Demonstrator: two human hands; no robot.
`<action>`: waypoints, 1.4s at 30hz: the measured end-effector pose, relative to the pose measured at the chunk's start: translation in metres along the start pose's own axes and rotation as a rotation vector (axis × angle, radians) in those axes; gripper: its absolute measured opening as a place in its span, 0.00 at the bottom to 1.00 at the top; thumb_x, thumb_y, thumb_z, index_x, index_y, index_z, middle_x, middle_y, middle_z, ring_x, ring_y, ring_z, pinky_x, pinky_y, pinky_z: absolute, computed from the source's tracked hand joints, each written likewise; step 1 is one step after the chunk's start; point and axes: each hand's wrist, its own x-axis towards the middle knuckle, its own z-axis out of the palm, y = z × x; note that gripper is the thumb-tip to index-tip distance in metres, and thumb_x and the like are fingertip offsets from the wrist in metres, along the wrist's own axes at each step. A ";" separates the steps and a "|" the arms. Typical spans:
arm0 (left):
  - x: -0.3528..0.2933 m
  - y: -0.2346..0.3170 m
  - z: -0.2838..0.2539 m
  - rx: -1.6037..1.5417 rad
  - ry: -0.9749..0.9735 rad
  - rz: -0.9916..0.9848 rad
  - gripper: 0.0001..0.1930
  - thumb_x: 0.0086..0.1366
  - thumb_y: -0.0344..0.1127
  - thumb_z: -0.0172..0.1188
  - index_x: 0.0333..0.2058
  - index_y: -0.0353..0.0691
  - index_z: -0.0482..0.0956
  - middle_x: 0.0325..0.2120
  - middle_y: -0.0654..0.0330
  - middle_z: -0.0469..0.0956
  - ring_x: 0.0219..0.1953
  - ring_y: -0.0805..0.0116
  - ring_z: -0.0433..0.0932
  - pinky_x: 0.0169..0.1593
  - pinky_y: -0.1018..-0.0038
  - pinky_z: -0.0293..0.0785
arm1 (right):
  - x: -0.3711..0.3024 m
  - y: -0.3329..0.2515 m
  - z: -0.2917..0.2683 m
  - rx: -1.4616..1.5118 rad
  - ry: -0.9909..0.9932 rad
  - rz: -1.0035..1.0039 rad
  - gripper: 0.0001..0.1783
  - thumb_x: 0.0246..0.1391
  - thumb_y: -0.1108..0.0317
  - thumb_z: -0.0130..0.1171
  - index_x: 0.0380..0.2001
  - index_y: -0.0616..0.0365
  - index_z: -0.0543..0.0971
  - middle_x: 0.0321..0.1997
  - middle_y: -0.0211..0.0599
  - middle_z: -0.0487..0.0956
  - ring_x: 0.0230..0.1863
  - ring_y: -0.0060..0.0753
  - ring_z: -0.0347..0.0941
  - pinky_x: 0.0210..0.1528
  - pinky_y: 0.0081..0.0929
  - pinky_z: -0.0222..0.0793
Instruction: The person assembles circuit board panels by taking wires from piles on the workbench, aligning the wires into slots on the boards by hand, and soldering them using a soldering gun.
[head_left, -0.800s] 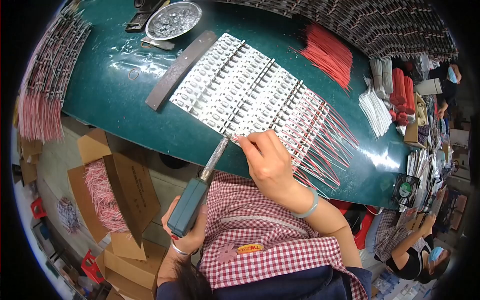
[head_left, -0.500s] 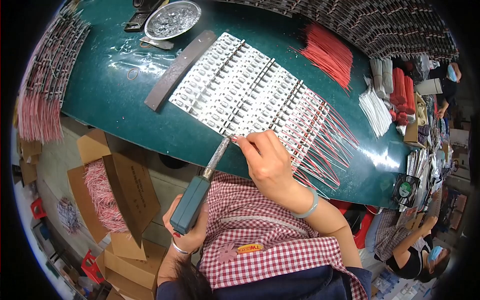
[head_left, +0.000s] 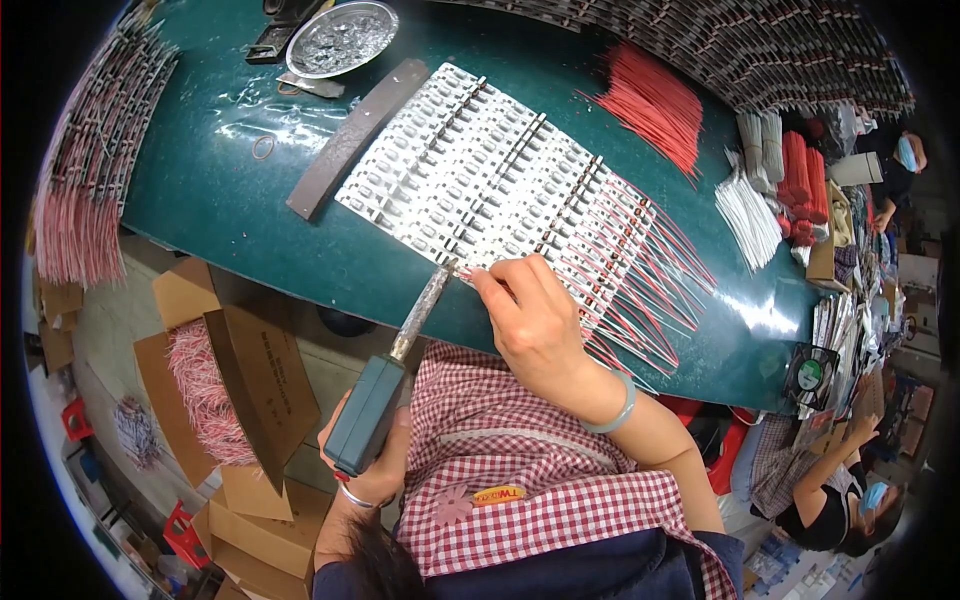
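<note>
My left hand (head_left: 385, 455) is wrapped round the dark green, boxy handle of a soldering iron (head_left: 365, 415). Its long silvery shaft slants up to the near edge of a white panel of small circuit boards (head_left: 440, 170). The tip meets that edge beside the fingertips of my right hand (head_left: 535, 320). Thumb and forefinger of the right hand are pinched together there; whatever is between them is too small to make out. Red and white wires (head_left: 650, 300) fan out from the panel's right-hand rows, partly behind my right hand.
A dark bar (head_left: 355, 140) lies along the panel's left side. Beyond it stands a metal bowl (head_left: 342, 40) of silvery bits. Red wires (head_left: 655, 105) and white wires (head_left: 748, 228) lie to the right. Wired boards (head_left: 95, 150) are stacked at left, above an open carton (head_left: 265, 380). A co-worker (head_left: 835, 500) sits at right.
The soldering iron and my left hand have shifted slightly left, and its tip has moved a little up and left along the panel's edge. My right hand stays nearly in place, still pinched.
</note>
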 end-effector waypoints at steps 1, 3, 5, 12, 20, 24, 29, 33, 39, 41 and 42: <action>0.000 -0.001 0.000 -0.005 0.004 -0.020 0.12 0.55 0.23 0.68 0.40 0.28 0.82 0.31 0.52 0.82 0.30 0.61 0.83 0.35 0.72 0.79 | -0.001 0.001 0.001 0.010 0.006 0.017 0.16 0.43 0.83 0.64 0.39 0.63 0.83 0.34 0.37 0.76 0.33 0.39 0.73 0.33 0.32 0.72; -0.001 -0.004 -0.002 -0.011 0.004 -0.042 0.13 0.55 0.24 0.69 0.40 0.29 0.82 0.32 0.53 0.82 0.30 0.62 0.83 0.36 0.72 0.79 | 0.000 0.005 -0.003 0.018 0.010 0.038 0.16 0.43 0.83 0.65 0.39 0.62 0.83 0.33 0.37 0.77 0.34 0.39 0.74 0.33 0.32 0.72; -0.003 -0.011 -0.007 -0.014 -0.059 0.053 0.18 0.66 0.22 0.63 0.54 0.31 0.78 0.39 0.61 0.80 0.30 0.78 0.74 0.33 0.80 0.71 | 0.001 0.014 -0.018 0.116 0.069 0.072 0.13 0.46 0.81 0.63 0.38 0.61 0.82 0.34 0.37 0.76 0.36 0.39 0.74 0.34 0.33 0.73; -0.002 -0.010 -0.003 -0.077 -0.056 -0.025 0.18 0.66 0.20 0.61 0.54 0.31 0.77 0.34 0.62 0.78 0.25 0.80 0.69 0.29 0.81 0.65 | 0.008 0.029 -0.061 0.169 0.186 0.264 0.10 0.48 0.84 0.67 0.34 0.61 0.84 0.33 0.38 0.78 0.34 0.40 0.76 0.32 0.33 0.72; -0.001 -0.013 -0.002 -0.096 -0.067 0.041 0.20 0.65 0.20 0.62 0.55 0.31 0.77 0.46 0.57 0.81 0.29 0.78 0.72 0.30 0.79 0.70 | 0.008 0.020 -0.038 0.122 0.157 0.177 0.11 0.46 0.82 0.67 0.35 0.59 0.84 0.31 0.36 0.77 0.33 0.39 0.74 0.34 0.34 0.71; 0.005 -0.014 -0.005 0.021 -0.077 0.225 0.21 0.64 0.21 0.63 0.57 0.31 0.76 0.47 0.56 0.81 0.33 0.76 0.76 0.35 0.78 0.74 | 0.008 0.014 -0.016 0.103 0.124 0.097 0.14 0.44 0.82 0.66 0.37 0.58 0.84 0.32 0.34 0.76 0.34 0.37 0.73 0.33 0.33 0.71; 0.005 -0.004 -0.007 -0.012 -0.114 0.041 0.21 0.64 0.22 0.64 0.57 0.30 0.76 0.49 0.53 0.81 0.49 0.65 0.80 0.52 0.71 0.77 | 0.004 0.013 -0.003 0.112 0.076 0.103 0.13 0.45 0.83 0.65 0.37 0.60 0.84 0.33 0.34 0.75 0.34 0.36 0.73 0.32 0.33 0.71; 0.017 0.009 0.005 0.010 0.057 0.121 0.13 0.55 0.23 0.69 0.40 0.28 0.83 0.32 0.52 0.83 0.31 0.61 0.84 0.36 0.72 0.79 | 0.003 0.012 0.000 0.107 0.076 0.098 0.13 0.45 0.83 0.65 0.37 0.61 0.84 0.33 0.35 0.75 0.34 0.37 0.72 0.32 0.33 0.71; 0.020 0.009 0.006 0.040 0.012 0.145 0.12 0.55 0.23 0.69 0.40 0.28 0.82 0.32 0.52 0.83 0.30 0.60 0.83 0.36 0.72 0.79 | 0.004 0.011 0.001 0.088 0.074 0.110 0.14 0.45 0.83 0.64 0.38 0.62 0.84 0.33 0.36 0.75 0.33 0.37 0.72 0.32 0.33 0.71; 0.020 0.009 0.007 0.034 0.002 0.130 0.12 0.55 0.22 0.68 0.39 0.28 0.82 0.32 0.52 0.82 0.30 0.60 0.83 0.36 0.72 0.79 | 0.004 0.012 0.003 0.065 0.077 0.106 0.14 0.45 0.83 0.64 0.38 0.62 0.84 0.33 0.36 0.75 0.33 0.37 0.72 0.32 0.33 0.71; 0.021 0.009 0.007 0.034 0.003 0.129 0.12 0.55 0.22 0.68 0.39 0.28 0.82 0.32 0.52 0.82 0.30 0.60 0.83 0.36 0.72 0.79 | 0.004 0.012 0.003 0.065 0.077 0.105 0.14 0.45 0.83 0.64 0.38 0.62 0.84 0.33 0.36 0.75 0.33 0.37 0.72 0.32 0.33 0.71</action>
